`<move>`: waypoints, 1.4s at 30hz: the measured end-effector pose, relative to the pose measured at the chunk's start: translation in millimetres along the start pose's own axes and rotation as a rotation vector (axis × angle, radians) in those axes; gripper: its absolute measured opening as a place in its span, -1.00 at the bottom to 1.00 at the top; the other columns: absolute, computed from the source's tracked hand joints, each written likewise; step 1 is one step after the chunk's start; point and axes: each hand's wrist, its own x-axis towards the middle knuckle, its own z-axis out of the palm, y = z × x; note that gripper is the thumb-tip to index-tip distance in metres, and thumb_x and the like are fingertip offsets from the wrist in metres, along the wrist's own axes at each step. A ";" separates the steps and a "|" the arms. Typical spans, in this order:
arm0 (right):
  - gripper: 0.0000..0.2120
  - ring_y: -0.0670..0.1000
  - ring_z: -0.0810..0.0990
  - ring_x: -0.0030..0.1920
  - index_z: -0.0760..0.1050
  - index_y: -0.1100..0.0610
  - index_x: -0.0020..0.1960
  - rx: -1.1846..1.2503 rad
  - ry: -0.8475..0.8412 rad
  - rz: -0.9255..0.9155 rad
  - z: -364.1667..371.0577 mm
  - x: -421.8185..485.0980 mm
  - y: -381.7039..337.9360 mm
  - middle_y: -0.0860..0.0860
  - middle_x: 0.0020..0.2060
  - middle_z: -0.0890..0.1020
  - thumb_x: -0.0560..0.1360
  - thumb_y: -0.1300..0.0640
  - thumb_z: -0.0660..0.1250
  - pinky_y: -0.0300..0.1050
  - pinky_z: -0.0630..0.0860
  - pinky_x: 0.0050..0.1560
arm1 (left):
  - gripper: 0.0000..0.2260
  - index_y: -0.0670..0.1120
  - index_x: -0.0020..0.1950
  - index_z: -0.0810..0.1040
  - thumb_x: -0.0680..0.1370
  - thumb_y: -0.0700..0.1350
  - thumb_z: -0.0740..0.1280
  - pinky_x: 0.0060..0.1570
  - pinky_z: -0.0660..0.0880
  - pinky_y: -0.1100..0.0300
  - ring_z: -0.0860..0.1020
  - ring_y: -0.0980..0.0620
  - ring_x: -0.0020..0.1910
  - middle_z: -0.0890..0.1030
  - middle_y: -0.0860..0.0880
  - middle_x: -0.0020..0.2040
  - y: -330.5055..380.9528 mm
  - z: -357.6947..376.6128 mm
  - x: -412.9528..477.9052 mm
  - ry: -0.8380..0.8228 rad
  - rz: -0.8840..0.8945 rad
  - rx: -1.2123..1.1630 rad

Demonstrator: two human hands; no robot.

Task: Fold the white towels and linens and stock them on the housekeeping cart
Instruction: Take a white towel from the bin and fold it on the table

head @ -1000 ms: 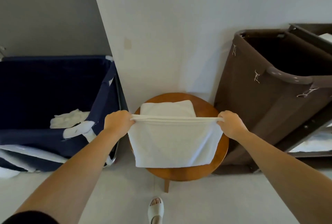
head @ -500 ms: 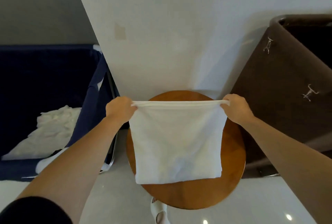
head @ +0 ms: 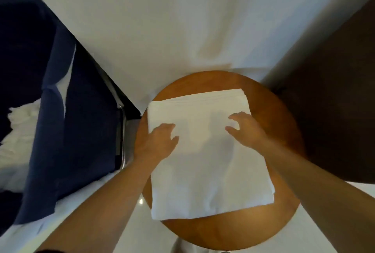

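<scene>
1. The step in hand is judged to be the flattening of the white towel point(head: 207, 175) on the round wooden tabletop point(head: 233, 230) before it is stocked.
2. The towel is laid flat across the middle of the tabletop, its near edge short of the near rim and its far edge close to the wall.
3. The left hand point(head: 160, 141) is open and nothing is gripped by it. Its palm is laid on the towel's left border with the fingers relaxed.
4. The right hand point(head: 248, 129) is also open, fingers loosely bent over the towel's far right part (whether the cloth is actually touched cannot be told).
5. For a good result, the cloth should be smoothed from the middle outward with flat palms, so that trapped air and creases are pushed to the edges.
6. The corners should be squared before lifting. The far right corner is seen to be slightly skewed against the left one.
7. The towel is plain white, matte and soft. Several stacked layers are shown at its far edge, and faint wrinkles are seen near the middle.
8. A navy hamper point(head: 85, 121) holding loose white linens point(head: 22, 123) is seen at the left, and a dark brown bin point(head: 334, 100) at the right.
</scene>
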 end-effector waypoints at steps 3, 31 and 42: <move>-0.33 0.07 0.10 0.49 0.15 0.04 0.50 -0.071 -0.186 -0.037 38.4 4.2 6.6 0.02 0.50 0.17 0.50 -0.15 0.30 -0.07 0.13 0.44 | -0.32 0.04 0.55 0.04 0.54 0.25 0.21 0.45 0.01 -0.09 -0.06 -0.04 0.54 -0.05 -0.01 0.58 1.8 39.0 -1.2 -0.238 -0.029 0.138; -0.54 0.12 0.31 0.37 0.24 0.16 0.44 -0.397 -0.061 -0.334 2.1 86.4 -15.0 0.10 0.43 0.29 0.61 -0.03 0.10 -0.06 0.21 0.33 | -0.39 0.05 0.56 -0.06 0.61 0.03 0.20 0.44 0.05 0.18 -0.03 -0.01 0.54 -0.10 0.00 0.57 37.6 -23.4 61.0 -0.037 0.022 0.256; -0.73 0.23 0.58 -0.05 0.56 0.27 0.07 -0.235 0.170 -0.917 -12.4 53.5 -372.1 0.17 0.00 0.59 0.45 0.14 0.29 0.07 0.47 -0.02 | -0.40 -0.09 0.56 0.01 0.60 -0.01 0.21 0.48 -0.02 0.08 -0.13 -0.05 0.55 -0.09 -0.05 0.57 -121.6 -240.4 -61.6 0.408 -0.200 0.144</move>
